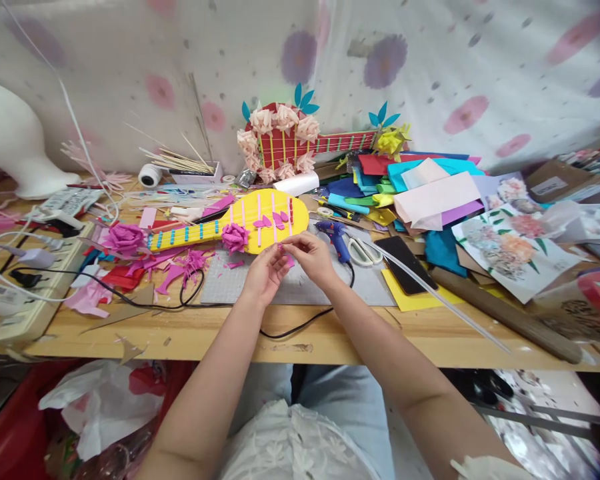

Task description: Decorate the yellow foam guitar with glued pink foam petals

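Fingertips meet over the mat (230, 287)

The left hand (269, 275) and right hand (312, 258) come together, both pinching a tiny pink piece (280, 246), partly hidden. Just beyond them lies the guitar (251, 213), with a rose (235, 237) ahead and left of the left hand. The glue gun (336, 240) and scissors (364, 253) lie right of the right hand.

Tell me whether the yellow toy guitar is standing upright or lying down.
Lying down: the yellow toy guitar rests face up on the cluttered worktable, its pink petals showing from above and its neck stretching left.
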The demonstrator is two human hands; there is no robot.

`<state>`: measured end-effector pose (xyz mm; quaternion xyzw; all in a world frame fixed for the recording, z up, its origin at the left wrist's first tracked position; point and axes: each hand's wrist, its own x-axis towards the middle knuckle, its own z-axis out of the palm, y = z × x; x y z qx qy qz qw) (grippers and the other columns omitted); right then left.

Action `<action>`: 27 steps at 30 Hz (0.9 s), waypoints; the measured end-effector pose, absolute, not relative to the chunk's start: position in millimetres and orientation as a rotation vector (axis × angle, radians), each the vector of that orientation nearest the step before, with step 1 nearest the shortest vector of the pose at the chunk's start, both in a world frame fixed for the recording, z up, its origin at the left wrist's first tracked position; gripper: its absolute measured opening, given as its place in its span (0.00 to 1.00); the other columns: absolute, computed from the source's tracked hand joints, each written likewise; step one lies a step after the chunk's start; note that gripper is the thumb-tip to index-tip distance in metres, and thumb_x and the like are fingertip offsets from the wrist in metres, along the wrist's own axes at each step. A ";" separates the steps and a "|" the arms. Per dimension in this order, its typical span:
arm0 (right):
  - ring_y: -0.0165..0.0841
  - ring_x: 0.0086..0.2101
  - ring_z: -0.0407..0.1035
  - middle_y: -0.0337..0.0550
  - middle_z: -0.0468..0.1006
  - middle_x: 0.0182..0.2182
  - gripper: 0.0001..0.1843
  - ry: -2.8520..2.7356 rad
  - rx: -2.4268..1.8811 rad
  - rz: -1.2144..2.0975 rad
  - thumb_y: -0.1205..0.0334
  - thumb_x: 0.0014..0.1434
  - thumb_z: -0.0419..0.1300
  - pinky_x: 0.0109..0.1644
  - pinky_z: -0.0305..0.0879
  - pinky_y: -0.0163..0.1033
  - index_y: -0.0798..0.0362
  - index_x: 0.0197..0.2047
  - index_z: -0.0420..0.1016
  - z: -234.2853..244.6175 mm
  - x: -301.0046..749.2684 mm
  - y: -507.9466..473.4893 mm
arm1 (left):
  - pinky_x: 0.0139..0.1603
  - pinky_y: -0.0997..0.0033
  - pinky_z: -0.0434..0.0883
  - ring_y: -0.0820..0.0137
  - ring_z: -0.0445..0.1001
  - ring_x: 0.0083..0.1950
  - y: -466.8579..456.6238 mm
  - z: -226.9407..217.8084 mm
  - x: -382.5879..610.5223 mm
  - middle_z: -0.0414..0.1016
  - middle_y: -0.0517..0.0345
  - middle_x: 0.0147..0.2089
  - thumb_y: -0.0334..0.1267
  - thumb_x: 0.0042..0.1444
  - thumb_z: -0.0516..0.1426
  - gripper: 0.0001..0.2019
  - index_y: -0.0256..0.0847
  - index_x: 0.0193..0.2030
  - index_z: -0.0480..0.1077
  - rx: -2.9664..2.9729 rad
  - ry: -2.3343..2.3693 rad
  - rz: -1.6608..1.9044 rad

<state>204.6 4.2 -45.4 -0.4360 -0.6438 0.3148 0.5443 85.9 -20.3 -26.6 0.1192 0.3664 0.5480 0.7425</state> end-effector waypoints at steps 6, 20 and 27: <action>0.28 0.29 0.63 0.39 0.71 0.27 0.09 -1.536 -1.030 0.836 0.56 0.51 0.61 0.33 0.60 0.36 0.51 0.32 0.78 -50.8 207.7 1.5 | 0.24 0.83 0.69 0.82 0.69 0.22 -20.3 -32.6 86.3 0.71 0.64 0.25 0.24 0.47 0.59 0.06 0.35 0.32 0.67 0.417 0.898 1.301; 0.27 0.25 0.61 0.39 0.70 0.23 0.06 -1.612 -1.141 0.630 0.61 0.51 0.59 0.29 0.58 0.35 0.53 0.26 0.73 -42.1 198.8 1.7 | 0.27 0.78 0.71 0.80 0.70 0.26 -20.5 -36.7 84.4 0.71 0.62 0.29 0.36 0.43 0.63 0.11 0.36 0.32 0.67 0.573 0.949 1.370; 0.29 0.28 0.66 0.39 0.74 0.26 0.09 -1.449 -1.091 0.936 0.56 0.49 0.59 0.33 0.62 0.36 0.53 0.27 0.74 -46.5 193.6 5.0 | 0.25 0.79 0.70 0.80 0.68 0.25 -19.0 -41.8 81.2 0.70 0.64 0.28 0.34 0.36 0.66 0.15 0.36 0.31 0.68 0.587 0.979 1.416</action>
